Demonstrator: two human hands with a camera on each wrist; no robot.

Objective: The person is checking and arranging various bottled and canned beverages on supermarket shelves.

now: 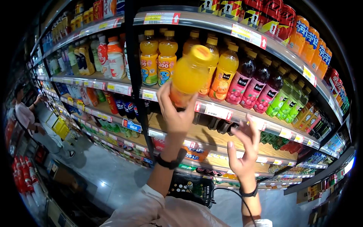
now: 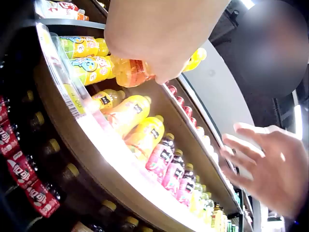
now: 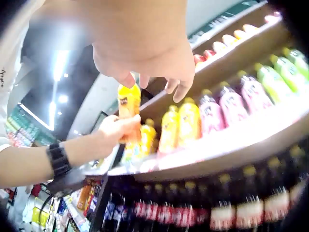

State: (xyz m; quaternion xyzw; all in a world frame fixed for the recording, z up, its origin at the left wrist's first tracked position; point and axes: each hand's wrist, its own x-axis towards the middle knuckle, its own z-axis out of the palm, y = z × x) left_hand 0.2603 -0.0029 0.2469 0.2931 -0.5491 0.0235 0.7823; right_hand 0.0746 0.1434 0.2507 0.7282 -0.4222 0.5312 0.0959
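Note:
My left hand grips an orange juice bottle low on its body, tilted with the yellow cap toward me, in front of the drinks shelf. In the right wrist view the same bottle shows an orange label, with the left hand wrapped round its base. My right hand is raised to the right, fingers spread and loosely bent, holding nothing. The left wrist view shows that right hand apart from the shelf. Behind the held bottle stand more orange juice bottles in a row.
Left of them are Qoo bottles; to the right, pink-labelled grape bottles and green bottles. Orange cans line the shelf above. A black basket with bottles sits below me. Another person stands far left.

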